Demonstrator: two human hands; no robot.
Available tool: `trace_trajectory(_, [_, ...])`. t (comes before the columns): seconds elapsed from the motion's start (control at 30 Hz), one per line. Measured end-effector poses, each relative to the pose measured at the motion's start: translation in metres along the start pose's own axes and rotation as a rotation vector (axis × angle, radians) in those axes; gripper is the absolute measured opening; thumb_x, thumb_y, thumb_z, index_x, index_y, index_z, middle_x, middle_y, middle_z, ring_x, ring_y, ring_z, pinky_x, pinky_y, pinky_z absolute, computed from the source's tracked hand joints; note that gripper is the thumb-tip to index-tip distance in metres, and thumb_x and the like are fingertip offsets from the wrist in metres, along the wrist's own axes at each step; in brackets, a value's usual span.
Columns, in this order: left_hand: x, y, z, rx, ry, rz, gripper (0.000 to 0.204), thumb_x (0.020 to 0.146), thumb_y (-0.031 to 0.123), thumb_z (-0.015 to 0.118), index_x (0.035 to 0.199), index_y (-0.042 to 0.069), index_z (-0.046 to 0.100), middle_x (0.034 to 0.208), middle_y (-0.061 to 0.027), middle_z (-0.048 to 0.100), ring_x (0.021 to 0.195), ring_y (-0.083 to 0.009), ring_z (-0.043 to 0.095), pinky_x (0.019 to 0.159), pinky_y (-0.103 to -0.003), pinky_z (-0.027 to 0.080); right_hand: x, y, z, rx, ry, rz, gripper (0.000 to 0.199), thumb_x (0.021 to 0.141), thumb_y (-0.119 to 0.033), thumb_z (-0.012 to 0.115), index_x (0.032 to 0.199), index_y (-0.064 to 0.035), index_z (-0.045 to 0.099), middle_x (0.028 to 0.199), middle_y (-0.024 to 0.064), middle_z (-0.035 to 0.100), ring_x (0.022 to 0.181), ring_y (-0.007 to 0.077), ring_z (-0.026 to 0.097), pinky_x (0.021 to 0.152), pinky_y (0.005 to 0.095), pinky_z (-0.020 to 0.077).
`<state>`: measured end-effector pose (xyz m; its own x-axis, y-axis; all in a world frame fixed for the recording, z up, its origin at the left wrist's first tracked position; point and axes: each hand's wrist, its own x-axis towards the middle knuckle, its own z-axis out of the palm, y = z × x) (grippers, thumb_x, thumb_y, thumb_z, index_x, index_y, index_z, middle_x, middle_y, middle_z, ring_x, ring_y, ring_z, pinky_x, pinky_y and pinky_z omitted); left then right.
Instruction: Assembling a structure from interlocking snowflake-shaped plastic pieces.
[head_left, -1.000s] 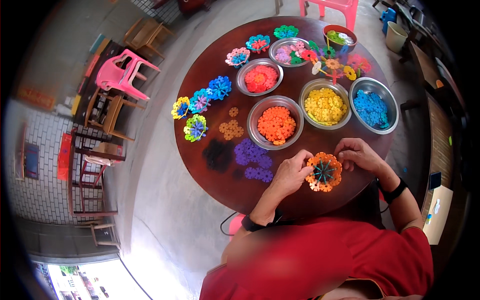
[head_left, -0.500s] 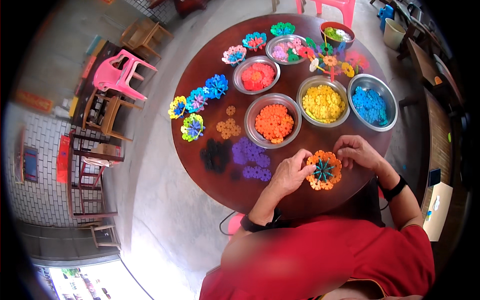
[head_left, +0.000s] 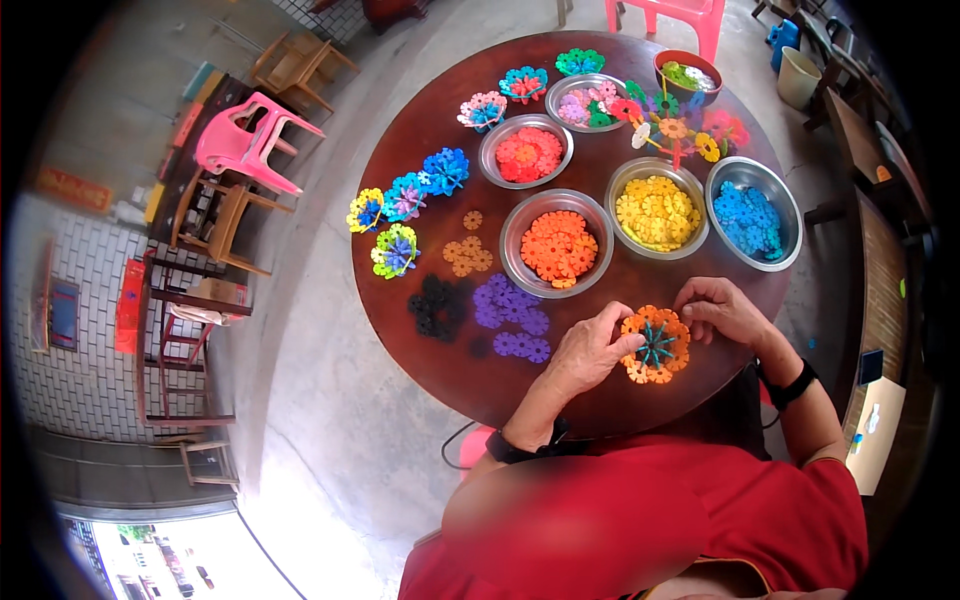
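A flower of orange notched plastic discs (head_left: 640, 372) with a teal spoked centre is held just above the near right of the round table. My left hand (head_left: 590, 350) grips its left rim, thumb over the edge and fingers on the outer side. Curled at the upper right rim, my right hand (head_left: 722, 308) has thumb and fingers closed on the flower's edge; the fingertips are partly hidden. Beyond my hands stand metal bowls of loose discs: orange (head_left: 556, 245), yellow (head_left: 657, 212) and blue (head_left: 745, 218).
Purple discs (head_left: 510, 305), black discs (head_left: 437, 308) and light-orange discs (head_left: 467, 256) lie left of my hands. Finished flowers (head_left: 405, 197) line the table's left side. Farther back are a bowl of red discs (head_left: 527, 152), a mixed bowl (head_left: 588, 103) and a multicoloured flower arrangement (head_left: 675, 128).
The whole view has shifted slightly, so the table sits a little lower and farther right. Both hands keep their hold on the orange flower, with little visible movement.
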<state>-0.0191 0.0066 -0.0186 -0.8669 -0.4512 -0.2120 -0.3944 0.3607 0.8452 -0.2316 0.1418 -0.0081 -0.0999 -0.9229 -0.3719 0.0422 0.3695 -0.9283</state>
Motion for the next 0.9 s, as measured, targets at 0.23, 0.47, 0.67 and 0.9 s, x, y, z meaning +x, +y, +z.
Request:
trace_trajectory(0.23, [0.007, 0.000, -0.003, 0.058, 0.027, 0.061, 0.042, 0.082, 0.036, 0.063, 0.111, 0.007, 0.053, 0.074, -0.0148, 0.060, 0.070, -0.0285, 0.061, 0.063, -0.037, 0.046, 0.006, 0.002, -0.005, 0.004, 0.027, 0.003, 0.009, 0.089, -0.007, 0.053, 0.095, -0.0023, 0.059, 0.072, -0.0003, 0.058, 0.058, 0.0058, 0.057, 0.049, 0.0188, 0.0464])
trace_trajectory(0.47, [0.003, 0.000, 0.001, 0.021, 0.011, 0.022, 0.040, 0.082, 0.031, 0.065, 0.110, 0.006, 0.053, 0.073, -0.0136, 0.061, 0.069, -0.0267, 0.061, 0.063, -0.037, 0.045, 0.002, 0.000, -0.003, -0.007, 0.013, 0.011, 0.010, 0.089, -0.007, 0.052, 0.095, -0.0018, 0.058, 0.072, -0.0009, 0.057, 0.058, 0.0051, 0.056, 0.048, 0.0178, 0.0457])
trace_trajectory(0.67, [-0.002, -0.001, 0.002, 0.030, 0.046, 0.045, 0.039, 0.082, 0.030, 0.066, 0.109, 0.005, 0.053, 0.071, -0.0123, 0.060, 0.067, -0.0232, 0.060, 0.062, -0.035, 0.045, 0.001, 0.006, 0.001, -0.011, 0.012, -0.002, 0.010, 0.089, -0.007, 0.053, 0.095, -0.0016, 0.058, 0.072, -0.0007, 0.057, 0.058, 0.0052, 0.056, 0.048, 0.0182, 0.0459])
trace_trajectory(0.9, [0.009, -0.002, 0.005, 0.014, 0.080, 0.096, 0.025, 0.081, 0.015, 0.063, 0.103, 0.003, 0.057, 0.070, -0.0096, 0.062, 0.061, -0.0142, 0.059, 0.059, -0.030, 0.047, 0.000, 0.009, -0.009, -0.054, 0.036, -0.017, 0.012, 0.090, -0.012, 0.053, 0.096, -0.0029, 0.058, 0.073, -0.0002, 0.059, 0.056, 0.0042, 0.055, 0.047, 0.0181, 0.0457])
